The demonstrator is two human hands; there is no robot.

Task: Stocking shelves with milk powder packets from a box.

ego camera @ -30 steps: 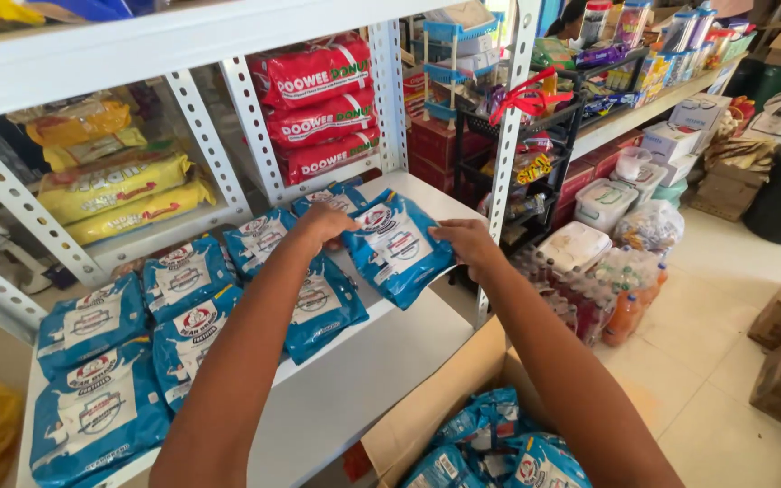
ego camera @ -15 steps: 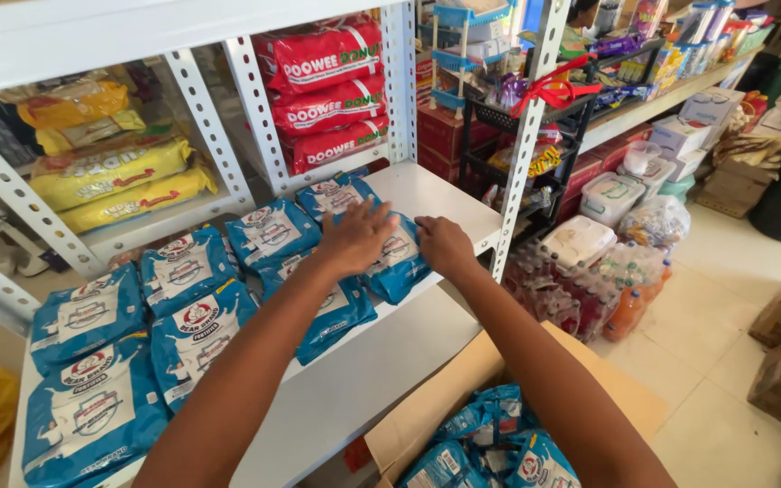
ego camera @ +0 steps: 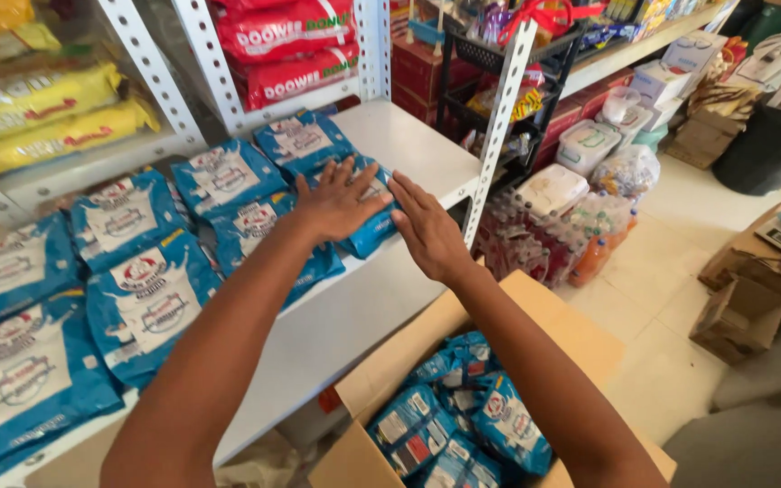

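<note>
Both hands [ego camera: 381, 212] extended forward, flat, fingers spread.

Blue packets [ego camera: 142, 303] lie in overlapping rows on the white shelf [ego camera: 409, 145].

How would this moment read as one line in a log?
left hand: flat on blue packet | right hand: against its edge | white shelf: rows of blue packets | cardboard box below: more packets
</note>
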